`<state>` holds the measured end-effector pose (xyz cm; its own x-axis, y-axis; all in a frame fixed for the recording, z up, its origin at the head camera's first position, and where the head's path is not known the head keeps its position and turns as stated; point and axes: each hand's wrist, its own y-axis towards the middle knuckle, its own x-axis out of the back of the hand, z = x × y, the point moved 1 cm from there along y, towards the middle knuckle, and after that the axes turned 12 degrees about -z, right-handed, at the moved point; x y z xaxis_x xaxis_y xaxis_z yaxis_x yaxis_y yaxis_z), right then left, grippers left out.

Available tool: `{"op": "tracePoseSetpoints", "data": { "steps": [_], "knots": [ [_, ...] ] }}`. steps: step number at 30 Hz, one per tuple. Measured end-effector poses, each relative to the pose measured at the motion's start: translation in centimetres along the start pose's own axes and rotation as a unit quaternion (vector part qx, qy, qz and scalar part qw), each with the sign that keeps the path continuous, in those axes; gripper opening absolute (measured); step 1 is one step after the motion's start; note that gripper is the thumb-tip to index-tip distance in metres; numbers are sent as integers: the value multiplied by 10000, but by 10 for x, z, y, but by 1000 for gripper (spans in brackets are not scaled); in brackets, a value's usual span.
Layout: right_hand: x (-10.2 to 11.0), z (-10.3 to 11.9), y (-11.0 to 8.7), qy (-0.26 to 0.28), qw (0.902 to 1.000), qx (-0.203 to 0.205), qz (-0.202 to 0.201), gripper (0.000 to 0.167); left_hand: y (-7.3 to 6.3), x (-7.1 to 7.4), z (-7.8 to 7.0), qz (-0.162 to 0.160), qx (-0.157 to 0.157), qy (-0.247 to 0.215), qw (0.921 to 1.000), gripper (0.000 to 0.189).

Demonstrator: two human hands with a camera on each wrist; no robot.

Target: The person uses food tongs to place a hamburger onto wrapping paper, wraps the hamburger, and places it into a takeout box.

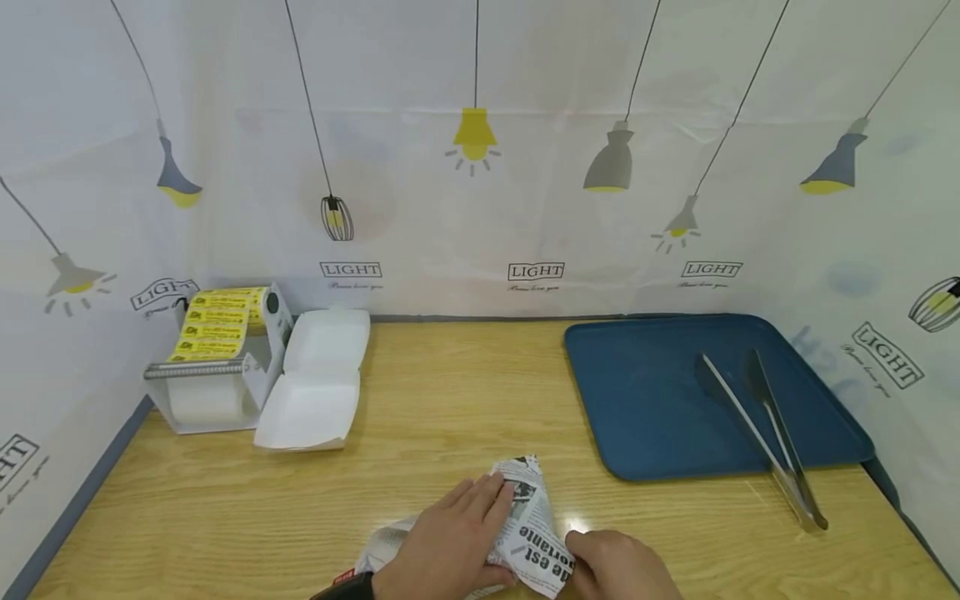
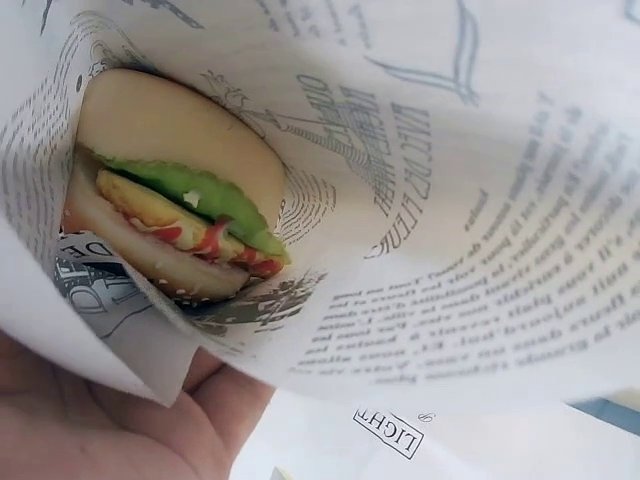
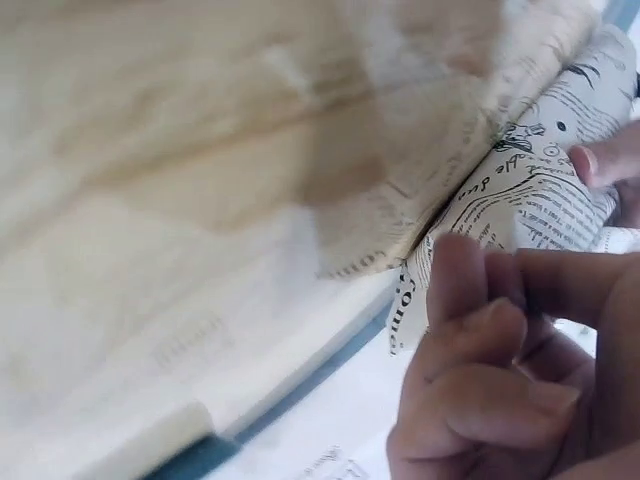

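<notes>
Newspaper-print wrapping paper (image 1: 534,533) lies at the front middle of the table, folded part way round a burger (image 2: 180,190). The burger shows only in the left wrist view, through the paper's open side: bun, green lettuce, a yellowish filling and red sauce. My left hand (image 1: 457,533) rests on the paper with its fingers extended together, pressing on the fold. On the paper's right side, my right hand (image 1: 622,567) pinches a lower corner between thumb and finger. The right wrist view shows the other fingers of that right hand (image 3: 490,370) curled.
A blue tray (image 1: 645,400) stands at the back right, with metal tongs (image 1: 780,450) lying across its front edge. At the back left are a dispenser (image 1: 210,392) with a yellow label roll and an open white box (image 1: 311,408). A printed sheet (image 1: 420,208) hangs behind.
</notes>
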<state>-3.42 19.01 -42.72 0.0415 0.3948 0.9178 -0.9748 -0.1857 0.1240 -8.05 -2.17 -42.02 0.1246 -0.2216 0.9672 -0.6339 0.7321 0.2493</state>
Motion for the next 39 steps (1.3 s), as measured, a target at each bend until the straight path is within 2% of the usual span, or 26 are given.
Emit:
{"op": "tracePoseSetpoints", "data": {
  "steps": [3,7,9,11,15,17,21,23,25,26,29,31,32,33,34,35,37,38,39],
  "knots": [
    [-3,3,-4,-496,9981,366,-84,29,0,-1,-2,-145,83,74,9998,85],
    [-10,4,-11,-1294,9838,1012,-711,34,0,-1,-3,-275,76,241,9993,83],
    [-11,3,-12,-1385,9788,1218,-894,35,-1,-1,-4,-337,-25,394,9987,82],
    [-10,1,-13,-1319,9781,1339,-897,33,-2,-1,-4,-442,-159,553,9974,83],
    [-5,-3,-11,-989,9825,1479,-555,29,-3,-2,-2,-655,-354,678,9949,84],
    [0,-5,-8,-795,9880,1288,-304,31,-3,-2,-2,-687,-345,608,9952,84],
    [8,-7,-4,-431,9968,574,364,30,-2,-3,-2,-690,-250,459,9962,85],
    [9,-7,-4,-684,9934,864,321,31,-2,-3,-3,-677,-177,413,9967,86],
    [6,-6,-5,-964,9842,1484,72,33,-2,-3,-3,-646,-134,402,9970,85],
    [4,-5,-6,-1164,9752,1871,-214,36,-2,-2,-4,-646,-122,414,9970,85],
    [-3,-3,-8,-1832,9309,2928,-1192,44,-2,-1,-3,-610,-70,401,9973,83],
    [-7,-2,-8,-2048,9113,3231,-1521,43,-1,0,-3,-585,-79,421,9974,83],
    [-6,-1,-7,-2072,9122,3259,-1366,41,-1,0,-3,-569,-67,412,9975,82],
    [-5,0,-5,-2029,9188,3197,-1117,40,-1,0,-3,-567,-60,401,9976,82],
    [-2,0,-3,-1864,9317,3033,-725,37,-1,0,-3,-595,-66,378,9975,83],
    [3,0,-1,-1552,9497,2711,-226,35,-1,0,-3,-625,-92,356,9974,83],
    [16,-2,4,-904,9770,1849,561,29,-1,-1,-4,-676,-151,305,9971,84],
    [23,-4,8,-532,9857,1392,782,23,-2,-2,-5,-721,-176,276,9969,84],
    [28,-6,11,-219,9913,1047,769,19,-2,-3,-5,-739,-209,274,9967,84]
  ]
}}
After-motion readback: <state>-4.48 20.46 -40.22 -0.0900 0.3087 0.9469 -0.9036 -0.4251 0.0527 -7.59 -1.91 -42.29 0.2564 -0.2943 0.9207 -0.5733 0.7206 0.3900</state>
